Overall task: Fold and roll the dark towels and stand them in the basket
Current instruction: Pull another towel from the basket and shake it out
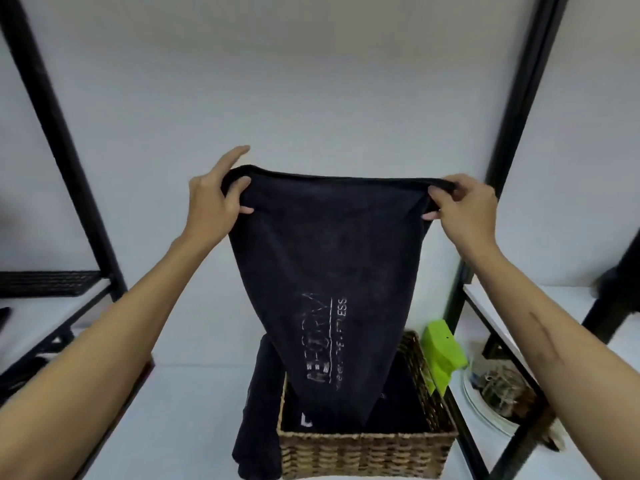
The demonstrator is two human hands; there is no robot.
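A dark towel (325, 258) with pale printed lettering hangs spread in the air in front of me. My left hand (216, 197) pinches its top left corner and my right hand (462, 206) pinches its top right corner. The towel's lower end dips into a woven wicker basket (363, 452) on the white table. More dark fabric (398, 407) lies inside the basket. Another dark towel (256, 410) lies against the basket's left side, draped to the table edge.
A bright green object (443, 355) stands right of the basket. A glass bowl (485, 407) with dried bits sits on the lower right shelf. Black frame posts (62, 140) rise at left and right. A keyboard (48, 282) lies on the left shelf.
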